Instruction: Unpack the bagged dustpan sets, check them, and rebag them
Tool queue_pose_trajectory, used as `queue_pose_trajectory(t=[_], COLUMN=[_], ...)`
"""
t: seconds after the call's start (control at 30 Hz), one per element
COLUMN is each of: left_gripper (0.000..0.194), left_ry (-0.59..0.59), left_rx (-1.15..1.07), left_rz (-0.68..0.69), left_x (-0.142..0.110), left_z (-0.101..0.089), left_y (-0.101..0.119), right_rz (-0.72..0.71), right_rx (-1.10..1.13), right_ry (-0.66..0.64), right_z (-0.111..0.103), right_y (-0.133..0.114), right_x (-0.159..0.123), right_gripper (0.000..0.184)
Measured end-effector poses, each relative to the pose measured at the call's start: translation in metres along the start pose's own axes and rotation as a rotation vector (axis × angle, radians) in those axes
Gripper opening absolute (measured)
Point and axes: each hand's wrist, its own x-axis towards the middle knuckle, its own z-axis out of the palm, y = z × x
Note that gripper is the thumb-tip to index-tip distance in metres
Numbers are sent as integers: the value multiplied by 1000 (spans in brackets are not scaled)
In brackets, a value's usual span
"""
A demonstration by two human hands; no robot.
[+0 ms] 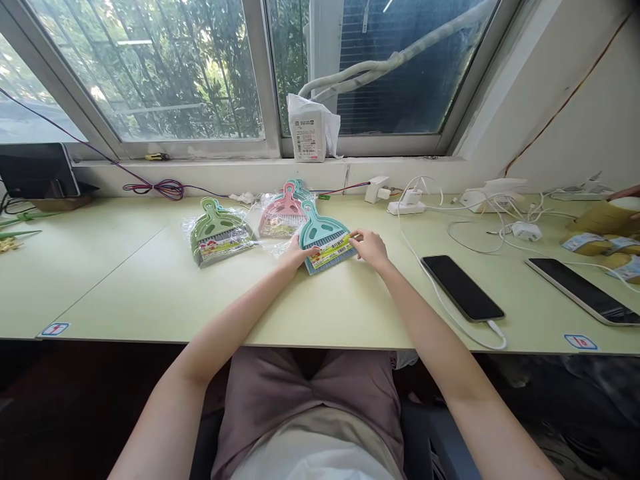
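Note:
A teal mini dustpan and brush set point(324, 241) lies flat on the pale green table point(150, 293), a yellow label band across it. My left hand point(296, 255) grips its left edge with curled fingers. My right hand point(369, 247) pinches the right end of the label band. A pink set point(283, 216) in a clear bag lies just behind, with another teal handle poking out at its top. A green set point(219, 235) in a clear bag lies to the left, apart from both hands.
A black phone point(463, 288) on a white cable lies right of my right arm; a second phone point(583, 291) lies farther right. Chargers and white cables point(480, 207) crowd the back right. A white packet point(311, 130) stands on the sill. Another person's fingers point(625, 195) show at the right edge.

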Motion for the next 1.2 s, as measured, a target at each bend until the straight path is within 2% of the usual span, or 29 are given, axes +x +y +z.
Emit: queue_pose_trajectory(t=[0.17,0.27,0.4,0.47,0.53,0.57,0.67,0.73,0.8,0.9,0.97,1.07,1.13,1.2], left_gripper=[72,71,66,65,63,62,61,63,66,71,71,53,38,35], left_ry=[0,9,43,74,101,112,128,133,141,129,104,74,114,214], left_rx=[25,18,-1,-12,-20,-22,-30,-42,-47,-52,-45,13,98,246], left_rz=[-69,-53,3,58,113,136,204,232,233,211,190,105,86,164], left_x=[-4,-4,-4,-5,-7,-7,-10,-11,-11,-11,-11,-12,-11,-9], left_z=[1,2,2,2,3,4,6,8,9,9,9,8,5,-1], left_y=[7,8,9,12,16,18,23,24,23,21,21,22,24,25], right_rz=[-29,-57,34,107,210,254,249,184,193,281,306,304,292,284], right_rx=[-93,-148,-137,-34,193,341,765,927,990,1020,1025,1016,1018,1022], right_ry=[39,145,324,365,332,271,-63,-282,-373,-332,-280,-226,-199,-176], right_z=[1,0,1,3,6,8,14,19,24,31,32,30,27,24], right_y=[-4,-9,-7,-4,-1,-1,-7,-13,-20,-25,-25,-21,-17,-15], right_x=[-3,-8,-8,-5,-2,-1,-3,-8,-14,-19,-19,-16,-14,-11], right_gripper=[9,16,23,23,27,32,43,39,27,13,9,12,13,13])
